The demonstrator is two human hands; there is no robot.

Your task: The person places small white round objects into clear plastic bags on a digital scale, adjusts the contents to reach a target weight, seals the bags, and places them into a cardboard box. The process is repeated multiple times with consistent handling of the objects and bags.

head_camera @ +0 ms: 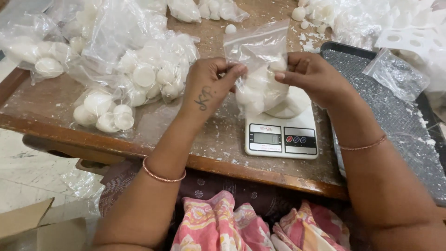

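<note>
My left hand (211, 86) and my right hand (309, 74) pinch the two sides of a clear plastic bag (260, 51) at its upper part. The bag holds several white round pieces (253, 93) and hangs just above a small white digital scale (281, 135), touching or nearly touching its round platform (295, 104). The scale stands on the wooden table (46, 111) near its front edge.
Filled clear bags of white round pieces (148, 74) lie left on the table, more at the back (204, 9). A dark tray (395, 116) with an empty bag (395, 74) sits right. White crumbs litter the wood. Cardboard (28, 227) lies on the floor at lower left.
</note>
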